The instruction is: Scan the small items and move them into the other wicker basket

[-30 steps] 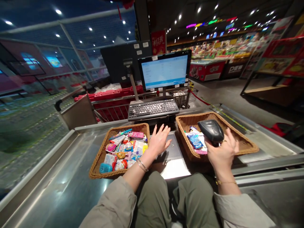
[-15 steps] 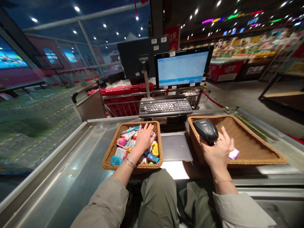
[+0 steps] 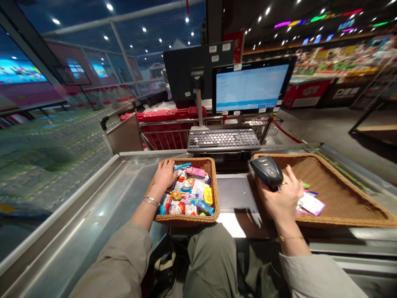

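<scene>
the left hand (image 3: 165, 176) has slid from the top middle of the left basket (image 3: 216, 194) to its 10 o'clock corner since half a second ago. its fingers bend down close together near a blue stick (image 3: 182, 166); i cannot tell if they pinch anything. small bright things fill this basket, with a yellow one (image 3: 208, 196) at 3 o'clock. the right hand (image 3: 282, 198) still has its fingers wrapped around a black scanner (image 3: 267, 170), at the 9 o'clock end of the right basket (image 3: 350, 182). more of a white pack (image 3: 312, 203) shows there now, close behind the hand. the left wrist (image 3: 151, 207) hides part of a blue case (image 3: 162, 210). the words on the screen (image 3: 252, 87) are too small to read.
</scene>
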### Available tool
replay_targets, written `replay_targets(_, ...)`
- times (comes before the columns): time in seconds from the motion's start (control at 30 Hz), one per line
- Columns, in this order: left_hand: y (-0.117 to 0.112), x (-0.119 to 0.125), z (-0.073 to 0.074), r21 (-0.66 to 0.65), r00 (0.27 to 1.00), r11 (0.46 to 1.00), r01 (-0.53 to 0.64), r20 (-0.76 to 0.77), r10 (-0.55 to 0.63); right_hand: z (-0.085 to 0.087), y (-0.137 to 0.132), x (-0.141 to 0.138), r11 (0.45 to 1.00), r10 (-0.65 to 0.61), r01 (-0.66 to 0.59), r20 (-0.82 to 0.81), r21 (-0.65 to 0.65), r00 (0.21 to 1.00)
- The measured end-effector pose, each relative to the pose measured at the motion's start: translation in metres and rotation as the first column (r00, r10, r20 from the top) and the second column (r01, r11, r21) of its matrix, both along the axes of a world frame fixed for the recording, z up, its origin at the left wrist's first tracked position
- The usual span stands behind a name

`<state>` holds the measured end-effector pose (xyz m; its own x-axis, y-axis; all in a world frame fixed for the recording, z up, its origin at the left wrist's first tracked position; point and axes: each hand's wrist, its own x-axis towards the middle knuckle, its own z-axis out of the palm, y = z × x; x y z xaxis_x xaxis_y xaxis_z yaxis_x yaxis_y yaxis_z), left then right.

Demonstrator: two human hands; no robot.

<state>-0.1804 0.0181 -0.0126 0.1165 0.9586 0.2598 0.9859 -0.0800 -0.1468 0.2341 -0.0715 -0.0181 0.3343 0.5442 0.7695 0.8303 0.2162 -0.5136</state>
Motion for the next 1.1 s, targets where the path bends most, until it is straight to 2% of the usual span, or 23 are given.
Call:
replay_targets(0.13,0.003,-0.011,-0.002,-0.067,1.0,0.997,-0.026,0.01,0.027,-0.005,0.003,0.001,1.0,0.007,-0.007,0.018,-0.002,1.0)
replay_targets(0.4,0.007,-0.008,-0.006,-0.16,0.997,0.984,-0.078,-0.003,0.078,-0.008,0.004,-0.001,1.0,0.004,-0.004,0.031,0.017,1.0)
replay_targets(0.7,-0.008,0.005,0.004,-0.245,0.994,0.963,-0.112,-0.041,0.105,-0.01,0.003,-0.001,1.0,0.009,-0.009,0.01,-0.005,1.0)
replay_targets(0.87,-0.019,0.01,0.008,-0.248,0.993,0.962,-0.115,-0.066,0.102,-0.01,0.002,0.0,1.0,0.006,-0.006,0.015,-0.001,1.0)
replay_targets(0.97,-0.023,0.016,0.01,-0.237,0.996,0.969,-0.072,-0.074,0.056,-0.009,0.001,0.0,1.0,0.004,-0.004,0.019,-0.01,1.0)
replay_targets(1.1,-0.027,0.026,0.011,-0.171,0.997,0.985,-0.032,-0.07,0.02,-0.008,-0.001,0.001,1.0,0.001,-0.001,0.011,-0.01,1.0)
